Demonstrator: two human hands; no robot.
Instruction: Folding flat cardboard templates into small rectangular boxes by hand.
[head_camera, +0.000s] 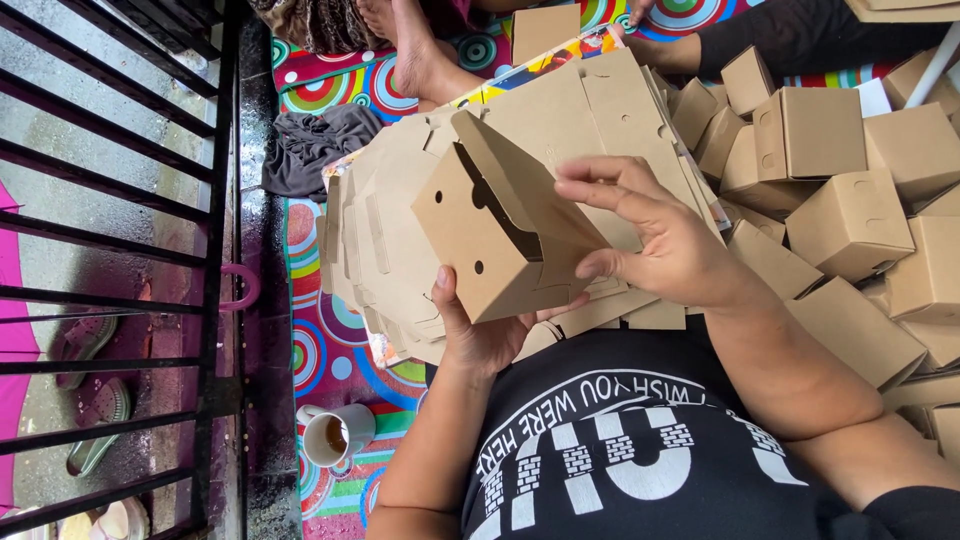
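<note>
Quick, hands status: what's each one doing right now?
Left hand: closed on the half-folded cardboard box, gripping it from below.
Right hand: on the same box, fingers pressing its flap.

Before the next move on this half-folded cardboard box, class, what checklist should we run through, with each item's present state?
1. Cardboard box supported from below by left hand: ok.
2. Right hand gripping the flap: ok.
3. Flap fully closed: not ok, a dark gap shows.
4. Stack of flat blanks lying under the box: ok.
5. Cup with brown drink apart from the cardboard, on the mat: ok.
6. Bottom of box locked: cannot tell, hidden.
</note>
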